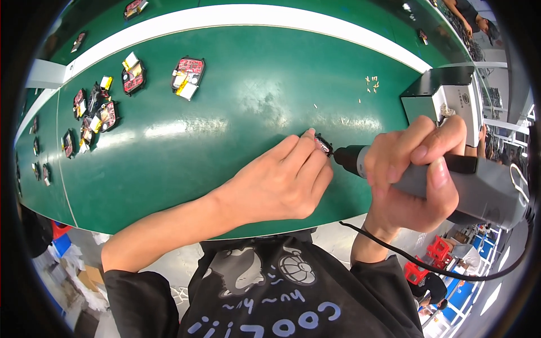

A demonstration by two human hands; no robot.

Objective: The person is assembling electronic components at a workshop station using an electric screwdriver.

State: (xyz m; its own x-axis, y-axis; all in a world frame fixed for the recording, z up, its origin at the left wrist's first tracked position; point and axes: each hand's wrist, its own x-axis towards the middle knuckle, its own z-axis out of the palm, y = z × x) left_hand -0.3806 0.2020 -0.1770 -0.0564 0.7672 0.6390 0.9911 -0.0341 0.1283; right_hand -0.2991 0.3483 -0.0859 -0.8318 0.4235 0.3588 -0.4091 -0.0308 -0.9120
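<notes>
My right hand (414, 174) is wrapped round a grey and black electric screwdriver (484, 188), whose black cable hangs in a loop at the right. The driver's dark nose points left and meets a small black-cased electronic part (324, 145) on the green table. That part is pinned down by my left hand (287, 180), its fingers pressed together round the near-left side. Most of the part is hidden under those fingers, and the driver's tip is too small to make out.
Several red and black circuit assemblies (133, 79) with yellow and white pieces lie at the left of the green table (225, 112). Small screws (372, 84) are scattered at the far right, near a white and black box-shaped machine (442, 98). A white ledge (270, 16) edges the far side.
</notes>
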